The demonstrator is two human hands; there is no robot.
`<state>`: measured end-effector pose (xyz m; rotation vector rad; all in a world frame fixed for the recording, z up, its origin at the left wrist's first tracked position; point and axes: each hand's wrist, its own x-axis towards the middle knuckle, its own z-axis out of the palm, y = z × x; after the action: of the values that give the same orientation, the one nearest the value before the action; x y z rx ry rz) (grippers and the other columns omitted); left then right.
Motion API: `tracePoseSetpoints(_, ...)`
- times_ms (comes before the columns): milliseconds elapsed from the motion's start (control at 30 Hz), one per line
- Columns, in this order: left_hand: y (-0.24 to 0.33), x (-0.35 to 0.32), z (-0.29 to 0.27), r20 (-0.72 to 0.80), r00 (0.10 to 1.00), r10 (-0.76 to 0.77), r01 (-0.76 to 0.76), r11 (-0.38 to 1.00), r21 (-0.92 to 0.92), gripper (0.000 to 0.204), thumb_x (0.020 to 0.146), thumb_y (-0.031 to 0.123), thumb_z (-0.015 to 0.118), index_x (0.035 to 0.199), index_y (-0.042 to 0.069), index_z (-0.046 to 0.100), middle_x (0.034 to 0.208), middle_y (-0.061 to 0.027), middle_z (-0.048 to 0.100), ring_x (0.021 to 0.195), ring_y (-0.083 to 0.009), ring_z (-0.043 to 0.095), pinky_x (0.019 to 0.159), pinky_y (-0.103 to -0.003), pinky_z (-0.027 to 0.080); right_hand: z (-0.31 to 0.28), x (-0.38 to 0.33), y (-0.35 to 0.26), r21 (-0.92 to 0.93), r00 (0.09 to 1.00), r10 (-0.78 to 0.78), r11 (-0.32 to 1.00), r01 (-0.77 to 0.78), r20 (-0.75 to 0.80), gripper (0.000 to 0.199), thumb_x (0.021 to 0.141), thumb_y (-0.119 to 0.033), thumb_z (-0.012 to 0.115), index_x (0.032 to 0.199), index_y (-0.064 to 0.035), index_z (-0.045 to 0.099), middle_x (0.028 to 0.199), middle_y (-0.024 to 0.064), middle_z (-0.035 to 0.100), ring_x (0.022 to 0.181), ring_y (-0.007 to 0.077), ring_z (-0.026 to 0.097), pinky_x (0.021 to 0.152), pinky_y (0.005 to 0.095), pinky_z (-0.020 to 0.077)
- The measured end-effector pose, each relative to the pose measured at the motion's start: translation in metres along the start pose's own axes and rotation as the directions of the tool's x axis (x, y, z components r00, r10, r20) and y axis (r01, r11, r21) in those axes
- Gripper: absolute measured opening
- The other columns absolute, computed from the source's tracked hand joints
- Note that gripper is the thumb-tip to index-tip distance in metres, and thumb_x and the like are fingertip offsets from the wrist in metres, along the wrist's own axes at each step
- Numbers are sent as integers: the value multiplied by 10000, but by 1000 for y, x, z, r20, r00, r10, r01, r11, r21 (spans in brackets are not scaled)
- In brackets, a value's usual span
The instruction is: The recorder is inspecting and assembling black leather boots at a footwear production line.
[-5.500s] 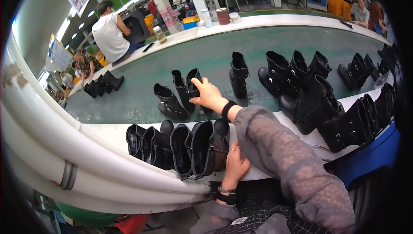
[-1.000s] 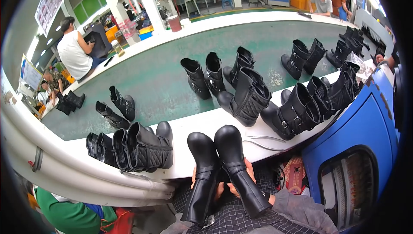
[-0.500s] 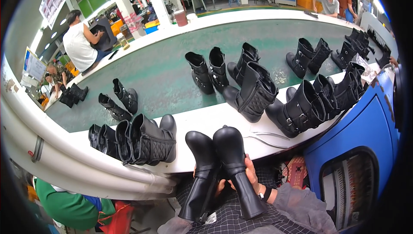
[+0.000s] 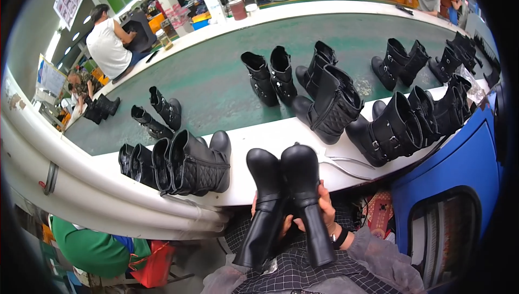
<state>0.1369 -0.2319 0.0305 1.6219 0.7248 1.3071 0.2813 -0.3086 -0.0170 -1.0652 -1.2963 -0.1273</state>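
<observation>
A pair of black boots is held side by side above my lap, toes pointing away from me. My left hand (image 4: pixel 284 227) grips the left boot (image 4: pixel 263 196); most of that hand is hidden behind the shaft, with fingertips showing at its sides. Wrapped round the right boot (image 4: pixel 303 186) is my right hand (image 4: pixel 326 206), its fingers along the outer side and a dark band on the wrist. Both boots have a strap round the ankle, and their shafts tilt down toward my apron (image 4: pixel 303 272). Just beyond them, metal pliers (image 4: pixel 348 167) lie on the white ledge.
Several quilted black boots (image 4: pixel 203 167) stand on the ledge at left, and buckled boots (image 4: pixel 386 134) at right. More boots (image 4: pixel 265 80) stand on the green conveyor belt (image 4: pixel 211 72). A blue machine (image 4: pixel 448 175) rises at my right. Across the belt a person (image 4: pixel 111 45) sits.
The view has shifted, so the ledge and surrounding boots appear slightly higher and further right. Both hands keep hold of the same pair of boots.
</observation>
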Motion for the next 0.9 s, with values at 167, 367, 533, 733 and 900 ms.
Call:
tracePoseSetpoints(167,-31,-7,10,247,807,536,-590,732,340,730,753,101,707,1410,36,397,1300,-206,534,1134,-288,589,1044,-439,425,-49,68,-50,33,697,653,723,-690,297,687,755,-187,793,1330,-27,453,1141,140,557,1038,239,547,923,360,417)
tracePoseSetpoints(367,-69,-19,13,169,896,411,-431,896,109,594,746,60,771,1225,17,421,1343,-257,450,1259,-334,507,1055,-427,436,-50,108,-99,-250,736,676,711,-657,-12,448,816,-218,771,1190,-40,601,922,48,652,836,167,627,756,317,504)
tracePoseSetpoints(533,-56,-14,19,139,830,540,-552,830,78,486,860,-32,643,1259,88,393,1468,-257,348,1324,-385,434,1078,-418,417,-56,80,-77,-154,584,806,592,-791,97,442,796,-231,789,1140,-4,630,992,73,672,893,176,640,815,322,517)
tracePoseSetpoints(733,-47,-9,31,34,817,575,-570,798,194,607,780,55,726,1277,23,378,1308,-238,493,1180,-348,559,1063,-452,419,-52,56,-50,-25,871,490,872,-489,26,419,786,-179,787,1125,14,636,1032,86,678,931,153,640,832,290,528)
tracePoseSetpoints(900,-40,-9,23,128,807,576,-590,792,155,664,766,98,728,1322,-46,395,1215,-196,573,1035,-312,632,1045,-456,421,-64,68,-58,179,57,944,-2,-984,325,389,799,-122,761,1141,8,627,1033,83,677,940,146,641,842,279,526)
